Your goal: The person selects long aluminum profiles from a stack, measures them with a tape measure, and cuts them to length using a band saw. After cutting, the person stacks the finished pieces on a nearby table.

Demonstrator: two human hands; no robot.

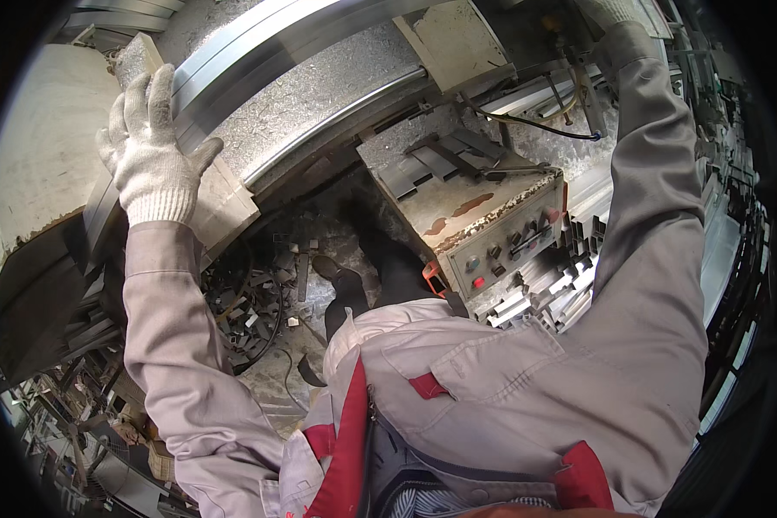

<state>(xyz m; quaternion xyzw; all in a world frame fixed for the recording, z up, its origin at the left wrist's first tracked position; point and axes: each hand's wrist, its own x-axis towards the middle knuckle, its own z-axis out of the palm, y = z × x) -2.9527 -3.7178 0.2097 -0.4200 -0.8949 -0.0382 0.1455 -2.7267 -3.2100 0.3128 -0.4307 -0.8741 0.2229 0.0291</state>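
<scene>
Long silver aluminium profiles run slantwise across the top left over the machine bed. My left hand, in a white knitted glove, rests at their left part. Its fingers are stretched out with the thumb apart, and it grips nothing. My right hand, gloved too, reaches to the top right edge of the picture. Most of its fingers are cut off there, so what it touches is hidden.
A worn control box with knobs and a red button stands before me, dark metal pieces on top. Metal offcuts litter the floor by my feet. Profiles are stacked at right. A cream machine housing stands left.
</scene>
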